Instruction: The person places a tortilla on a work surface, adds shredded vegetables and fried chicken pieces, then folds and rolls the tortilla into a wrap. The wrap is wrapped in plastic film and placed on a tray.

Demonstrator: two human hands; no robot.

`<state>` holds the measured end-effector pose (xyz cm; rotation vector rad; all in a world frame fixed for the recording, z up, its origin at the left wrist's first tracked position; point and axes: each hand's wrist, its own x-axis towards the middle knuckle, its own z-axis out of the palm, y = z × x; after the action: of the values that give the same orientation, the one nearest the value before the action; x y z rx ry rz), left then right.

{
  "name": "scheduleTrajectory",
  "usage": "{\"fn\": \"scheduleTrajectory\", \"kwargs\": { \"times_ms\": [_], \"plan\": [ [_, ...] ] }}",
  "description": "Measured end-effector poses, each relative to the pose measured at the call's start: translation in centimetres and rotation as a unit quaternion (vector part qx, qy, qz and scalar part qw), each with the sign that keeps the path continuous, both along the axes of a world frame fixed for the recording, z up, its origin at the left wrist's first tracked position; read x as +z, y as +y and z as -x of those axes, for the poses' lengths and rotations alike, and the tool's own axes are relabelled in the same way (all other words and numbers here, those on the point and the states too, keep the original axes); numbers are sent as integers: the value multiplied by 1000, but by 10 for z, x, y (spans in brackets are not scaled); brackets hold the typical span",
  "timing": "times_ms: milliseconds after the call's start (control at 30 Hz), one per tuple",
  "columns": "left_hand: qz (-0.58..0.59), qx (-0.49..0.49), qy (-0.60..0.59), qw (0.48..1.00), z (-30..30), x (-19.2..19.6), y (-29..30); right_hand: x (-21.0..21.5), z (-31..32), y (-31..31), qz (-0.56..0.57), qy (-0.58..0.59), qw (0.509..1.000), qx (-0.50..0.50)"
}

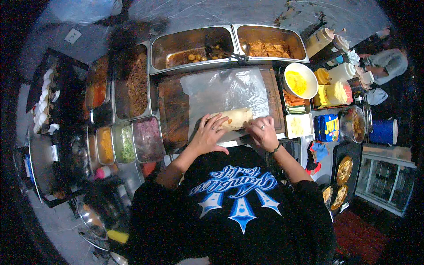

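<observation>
A rolled tortilla wrap lies across the near part of a sheet of translucent paper. Beneath the paper is a brown wooden board. My left hand rests over the wrap's left end, fingers stretched out and thumb held apart. At the other end, the fingers of my right hand, with a ring on one, are bent and pinched against the wrap's edge. What exactly lies under those fingertips is partly hidden.
Metal pans of food line the board's far side. Left stand a dark meat pan and tubs of chopped vegetables. To the right are a white bowl of yellow food, a white tub and squeeze bottles. Another person's sleeve shows far right.
</observation>
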<state>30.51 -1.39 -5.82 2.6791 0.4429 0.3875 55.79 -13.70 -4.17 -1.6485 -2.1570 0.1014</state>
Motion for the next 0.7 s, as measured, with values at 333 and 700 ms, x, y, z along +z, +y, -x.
{"fn": "scheduleTrajectory", "kwargs": {
  "times_ms": [333,700],
  "plan": [
    [-57,-21,14,998,5,-7,-14,-26,-4,-17,19,-112,988,102],
    [-37,-12,-54,998,4,-20,1,-2,1,13,40,-39,995,80]
  ]
}}
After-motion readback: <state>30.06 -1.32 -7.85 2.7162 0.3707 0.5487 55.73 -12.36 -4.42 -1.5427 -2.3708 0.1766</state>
